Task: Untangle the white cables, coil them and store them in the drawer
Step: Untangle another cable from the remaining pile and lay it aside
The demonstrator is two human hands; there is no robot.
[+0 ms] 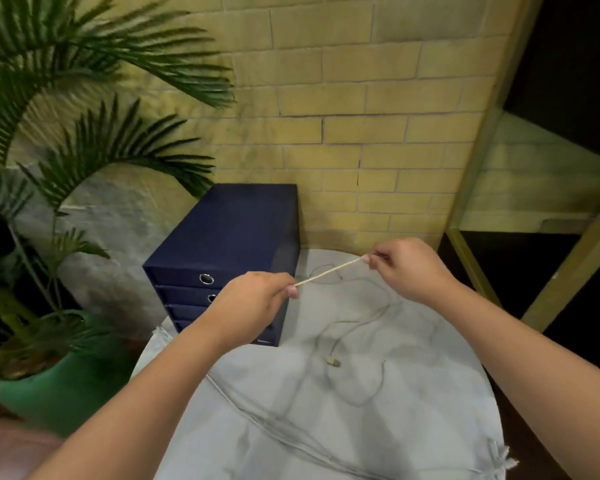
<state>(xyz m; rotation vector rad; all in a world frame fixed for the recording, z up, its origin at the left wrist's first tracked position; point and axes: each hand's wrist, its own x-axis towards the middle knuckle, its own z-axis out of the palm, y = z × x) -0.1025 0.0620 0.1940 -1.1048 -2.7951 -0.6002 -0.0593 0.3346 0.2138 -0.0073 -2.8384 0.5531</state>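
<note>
**Both hands up, pinching**

Both bare forearms reach forward. The left hand (257,301) sits lower, the right hand (409,268) higher. Each pinches one end of a taut stretch of white cable (329,271) between thumb and forefinger, the other fingers curled.

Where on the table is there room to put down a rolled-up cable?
The bare cloth on the near right, between the cable loops and the right forearm, is free. The middle, around the plug, is crowded with cable. The drawer unit fills the back left.
</note>
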